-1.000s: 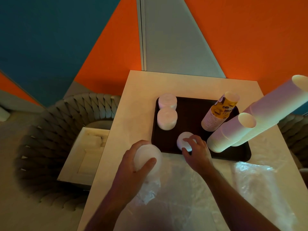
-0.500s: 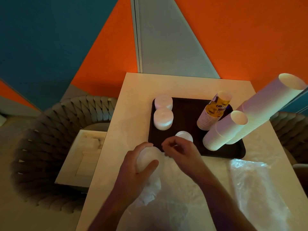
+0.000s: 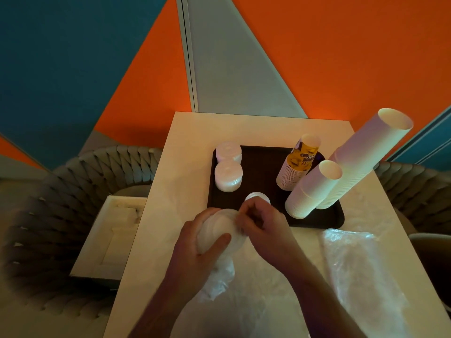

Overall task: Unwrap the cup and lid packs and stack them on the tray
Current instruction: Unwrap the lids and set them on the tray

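Right hand (image 3: 262,224) now off the small lid stack (image 3: 258,198) on the tray (image 3: 263,164), fingers pinching the top rim of the lid pack (image 3: 219,229); left hand (image 3: 195,242) curled round that pack, just before the tray's near edge, loose wrap (image 3: 220,276) trailing onto the table (image 3: 192,132); cup stacks (image 3: 314,189) upright on tray right, two lid stacks (image 3: 228,175) on its left

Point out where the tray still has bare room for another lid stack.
The tray is bare in its middle strip, between the two lid stacks on its left and the printed cups. Its right side is crowded with white cup stacks; near edge holds one lid.
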A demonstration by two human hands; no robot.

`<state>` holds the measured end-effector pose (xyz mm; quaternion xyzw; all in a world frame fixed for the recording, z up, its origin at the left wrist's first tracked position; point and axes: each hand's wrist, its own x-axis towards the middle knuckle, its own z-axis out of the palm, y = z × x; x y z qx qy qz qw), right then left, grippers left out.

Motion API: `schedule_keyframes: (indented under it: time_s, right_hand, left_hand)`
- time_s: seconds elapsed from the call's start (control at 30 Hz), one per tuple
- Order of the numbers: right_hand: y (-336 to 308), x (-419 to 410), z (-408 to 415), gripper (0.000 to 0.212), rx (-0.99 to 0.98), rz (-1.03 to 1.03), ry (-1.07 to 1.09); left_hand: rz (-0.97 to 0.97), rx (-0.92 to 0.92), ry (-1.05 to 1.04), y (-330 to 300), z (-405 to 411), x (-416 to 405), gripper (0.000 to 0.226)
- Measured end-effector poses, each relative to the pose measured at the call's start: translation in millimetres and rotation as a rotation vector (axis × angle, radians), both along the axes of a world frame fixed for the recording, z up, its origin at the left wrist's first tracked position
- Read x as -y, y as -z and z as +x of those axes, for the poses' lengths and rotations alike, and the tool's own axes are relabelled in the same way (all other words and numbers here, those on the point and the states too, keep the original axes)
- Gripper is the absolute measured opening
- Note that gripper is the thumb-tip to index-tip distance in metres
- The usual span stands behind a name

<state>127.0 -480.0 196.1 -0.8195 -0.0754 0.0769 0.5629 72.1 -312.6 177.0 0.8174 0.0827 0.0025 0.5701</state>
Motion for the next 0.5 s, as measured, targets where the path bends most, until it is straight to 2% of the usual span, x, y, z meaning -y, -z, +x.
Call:
schedule_keyframes:
  time_s: [0.17,0.3,0.4,0.5]
  right_hand:
    - [-0.1,3.4,-1.8,0.010,-0.196,0.215,-0.001]
    - [-2.3,7.3,-3.1,0.024,-0.246,0.150,-0.049]
    - [-1.5,8.1,-1.5,0.023,-0.267,0.140,-0.046]
    - [5.5,9.9,2.2,0.016,-0.319,0.233,-0.032]
  left_hand:
    - [-0.033,0.011,0.009,-3.7,0.3,3.8,0.044]
    - [-0.046,0.010,0.012,-3.1,1.7,7.3,0.042]
    - [-0.057,-0.001,0.007,-2.9,2.3,8.2,0.041]
    - [-0.061,0.000,-0.001,-4.1,2.2,5.9,0.038]
